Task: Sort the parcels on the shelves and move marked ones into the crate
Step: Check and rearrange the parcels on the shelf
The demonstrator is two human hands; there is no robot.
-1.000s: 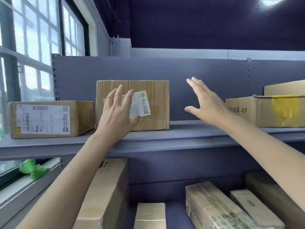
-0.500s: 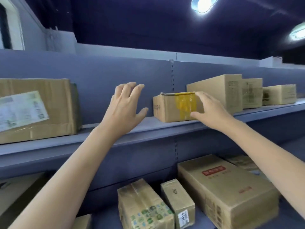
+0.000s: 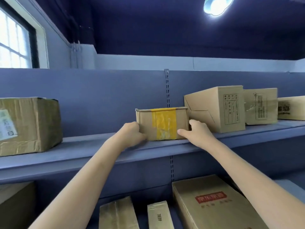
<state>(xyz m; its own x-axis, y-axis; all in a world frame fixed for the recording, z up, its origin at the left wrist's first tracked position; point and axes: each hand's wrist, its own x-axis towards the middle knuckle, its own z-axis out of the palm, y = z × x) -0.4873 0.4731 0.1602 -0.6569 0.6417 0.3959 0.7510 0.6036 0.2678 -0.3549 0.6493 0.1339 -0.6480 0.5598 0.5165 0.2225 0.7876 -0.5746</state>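
Both hands grip the yellow-taped box near the shelf's front edge: left hand on its left side, right hand on its right.

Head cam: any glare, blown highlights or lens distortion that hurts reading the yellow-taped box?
Head view: ceiling lamp and window blown out. The shelf edge bows from wide-angle distortion. Soft glare on the yellow tape, but the yellow-taped box stays legible, sharp enough between left hand and right hand. Print on neighbouring boxes is too soft to read.
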